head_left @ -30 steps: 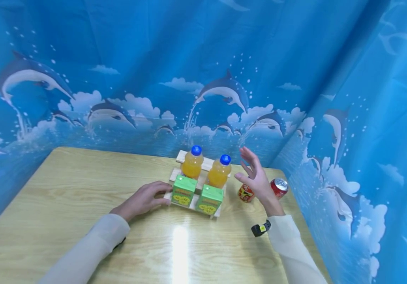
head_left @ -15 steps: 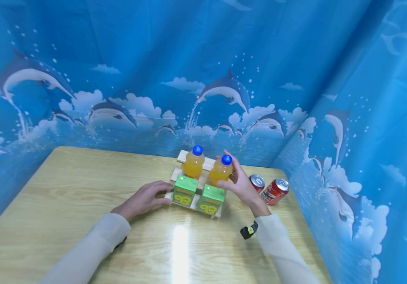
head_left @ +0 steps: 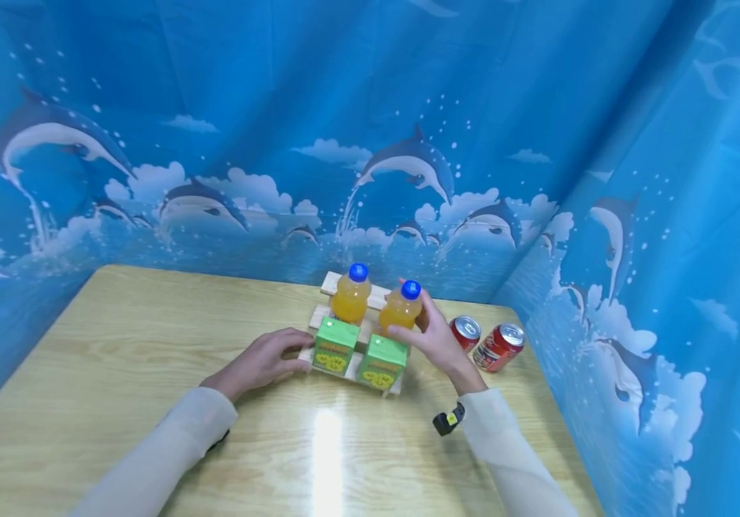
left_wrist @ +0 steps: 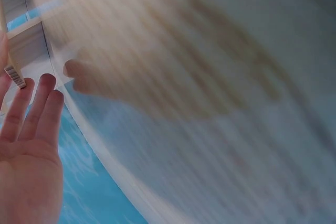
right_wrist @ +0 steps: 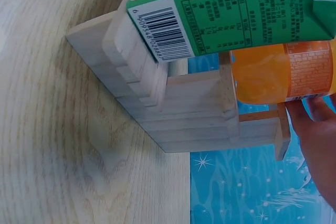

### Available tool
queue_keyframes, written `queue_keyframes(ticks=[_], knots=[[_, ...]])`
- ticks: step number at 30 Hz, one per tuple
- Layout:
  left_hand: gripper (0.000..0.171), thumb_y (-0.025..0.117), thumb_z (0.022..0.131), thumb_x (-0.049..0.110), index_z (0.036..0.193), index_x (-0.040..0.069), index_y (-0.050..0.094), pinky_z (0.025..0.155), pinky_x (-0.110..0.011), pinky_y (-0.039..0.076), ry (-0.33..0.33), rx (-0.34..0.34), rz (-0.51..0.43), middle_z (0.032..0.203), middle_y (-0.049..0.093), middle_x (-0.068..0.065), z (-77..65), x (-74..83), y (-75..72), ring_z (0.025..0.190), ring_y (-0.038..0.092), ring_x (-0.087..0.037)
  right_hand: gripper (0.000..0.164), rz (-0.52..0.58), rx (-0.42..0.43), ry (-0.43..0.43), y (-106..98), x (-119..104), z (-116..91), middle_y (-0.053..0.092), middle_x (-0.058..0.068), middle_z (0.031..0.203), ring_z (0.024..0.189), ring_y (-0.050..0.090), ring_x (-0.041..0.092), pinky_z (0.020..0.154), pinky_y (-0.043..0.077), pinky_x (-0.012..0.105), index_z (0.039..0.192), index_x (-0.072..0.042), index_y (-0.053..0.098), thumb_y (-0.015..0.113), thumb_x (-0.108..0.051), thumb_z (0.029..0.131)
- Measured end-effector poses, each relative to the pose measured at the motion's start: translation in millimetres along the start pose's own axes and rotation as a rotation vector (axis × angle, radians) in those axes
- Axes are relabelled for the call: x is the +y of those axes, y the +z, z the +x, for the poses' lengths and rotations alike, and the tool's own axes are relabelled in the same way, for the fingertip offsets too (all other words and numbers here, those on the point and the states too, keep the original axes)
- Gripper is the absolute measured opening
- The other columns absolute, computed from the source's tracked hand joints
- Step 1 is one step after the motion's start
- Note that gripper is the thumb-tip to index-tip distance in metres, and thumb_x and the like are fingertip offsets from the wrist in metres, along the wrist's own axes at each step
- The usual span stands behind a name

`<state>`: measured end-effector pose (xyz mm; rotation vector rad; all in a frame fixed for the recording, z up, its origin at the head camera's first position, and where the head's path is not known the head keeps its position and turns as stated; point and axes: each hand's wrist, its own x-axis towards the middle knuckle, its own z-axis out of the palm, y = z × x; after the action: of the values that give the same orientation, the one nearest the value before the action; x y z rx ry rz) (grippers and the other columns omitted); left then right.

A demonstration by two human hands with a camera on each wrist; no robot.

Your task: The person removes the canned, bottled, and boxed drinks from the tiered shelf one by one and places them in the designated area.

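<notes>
A small stepped wooden rack (head_left: 315, 316) stands on the table, tiered in the right wrist view. On its front step are two green drink cartons, the left carton (head_left: 334, 346) and the right carton (head_left: 382, 362). Behind them stand two orange juice bottles with blue caps, the left bottle (head_left: 349, 296) and the right bottle (head_left: 399, 309). My right hand (head_left: 437, 341) grips the right bottle, thumb in front and fingers behind. At the rack's left end, my left hand (head_left: 266, 362) holds the front slat between thumb and fingers; the slat end (left_wrist: 16, 76) shows in the left wrist view.
To the right of the rack, two red soda cans stand on the table, the nearer-in can (head_left: 466, 332) close to my right wrist and the outer can (head_left: 500, 349) beside it. A blue dolphin-print curtain (head_left: 266, 143) borders the table (head_left: 150, 323) at the back and right.
My right hand has moved left from over the soda cans to the right juice bottle and grips it. The left hand stays at the rack's end.
</notes>
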<state>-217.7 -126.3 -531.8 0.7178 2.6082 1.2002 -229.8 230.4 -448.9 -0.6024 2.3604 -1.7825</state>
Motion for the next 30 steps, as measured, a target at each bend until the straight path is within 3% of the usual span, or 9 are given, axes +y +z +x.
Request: queue_keyframes(ticks=[11, 19, 23, 30], knots=[[0.057, 0.081, 0.099, 0.037, 0.149, 0.013, 0.067, 0.123, -0.057, 0.049, 0.014, 0.011, 0.003, 0.152, 0.067, -0.008, -0.1, -0.8, 0.3, 0.145, 0.06, -0.034, 0.082, -0.028, 0.045, -0.037, 2, -3, 0, 0.048, 0.011, 0.168, 0.152, 0.051, 0.038, 0.128, 0.044, 0.056, 0.169, -0.018, 0.038, 0.08, -0.011, 0.099], [0.055, 0.081, 0.099, 0.035, 0.148, 0.013, 0.067, 0.122, -0.056, 0.051, 0.024, 0.01, 0.004, 0.152, 0.067, -0.008, -0.4, -0.8, 1.1, 0.144, 0.061, -0.033, 0.078, 0.007, 0.088, -0.066, -6, -9, -4, 0.056, 0.016, 0.161, 0.149, 0.055, 0.036, 0.123, 0.05, 0.034, 0.167, -0.01, 0.04, 0.078, -0.004, 0.099], [0.056, 0.081, 0.099, 0.035, 0.149, 0.013, 0.067, 0.122, -0.056, 0.05, 0.019, 0.007, 0.009, 0.152, 0.067, -0.008, -0.5, -0.6, 0.4, 0.144, 0.061, -0.034, 0.077, 0.018, 0.097, -0.079, -14, -14, -8, 0.056, 0.021, 0.16, 0.146, 0.059, 0.027, 0.12, 0.051, 0.028, 0.167, -0.011, 0.04, 0.076, -0.002, 0.1], [0.058, 0.081, 0.099, 0.036, 0.15, 0.012, 0.066, 0.123, -0.057, 0.049, 0.001, -0.003, 0.012, 0.153, 0.066, -0.009, 0.7, -0.1, -0.1, 0.146, 0.059, -0.035, 0.074, 0.027, 0.126, -0.094, -27, -21, -20, 0.055, 0.03, 0.158, 0.136, 0.065, 0.011, 0.114, 0.056, 0.026, 0.166, -0.014, 0.043, 0.076, -0.002, 0.101]])
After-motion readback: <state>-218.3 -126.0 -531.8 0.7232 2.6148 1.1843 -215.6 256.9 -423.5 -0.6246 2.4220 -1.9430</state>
